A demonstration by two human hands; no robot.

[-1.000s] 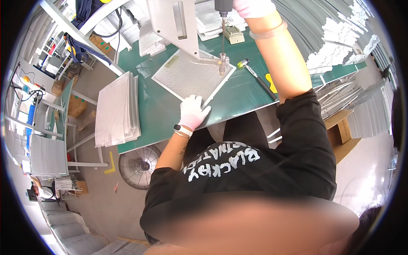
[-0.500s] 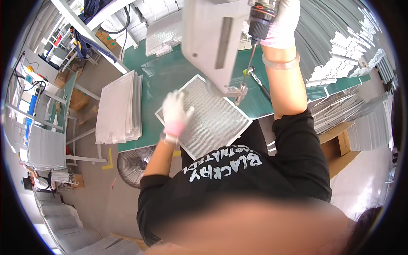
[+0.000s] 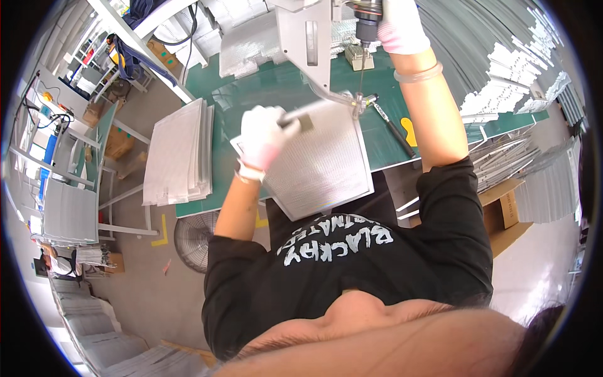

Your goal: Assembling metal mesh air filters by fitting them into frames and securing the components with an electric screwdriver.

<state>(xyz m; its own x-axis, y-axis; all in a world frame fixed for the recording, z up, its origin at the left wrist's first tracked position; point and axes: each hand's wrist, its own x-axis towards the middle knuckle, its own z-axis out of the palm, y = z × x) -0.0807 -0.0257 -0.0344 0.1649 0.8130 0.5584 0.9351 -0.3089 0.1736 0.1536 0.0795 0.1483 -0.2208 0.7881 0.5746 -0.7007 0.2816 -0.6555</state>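
My left hand (image 3: 265, 135), in a white glove, holds a square metal mesh panel (image 3: 320, 166) by its upper left edge, tilted over the near edge of the green workbench (image 3: 251, 94). My right hand (image 3: 397, 25), also gloved, is raised high and grips the handle of a bench drill press (image 3: 367, 12). The thin drill bit (image 3: 361, 75) points down at the panel's far right corner. The grey machine housing (image 3: 308, 38) hangs just above my left hand.
A stack of similar mesh panels (image 3: 179, 151) lies on the bench's left end. A dark pen-like tool (image 3: 392, 125) and a yellow piece (image 3: 408, 132) lie to the right. Metal strips (image 3: 502, 75) are piled at right. A floor fan (image 3: 191, 235) and a cardboard box (image 3: 505, 213) stand below.
The mesh panel was slid off the bench toward me and turned, its corner now under the drill bit. My left hand shifted to its upper edge; my right hand stays on the press handle.
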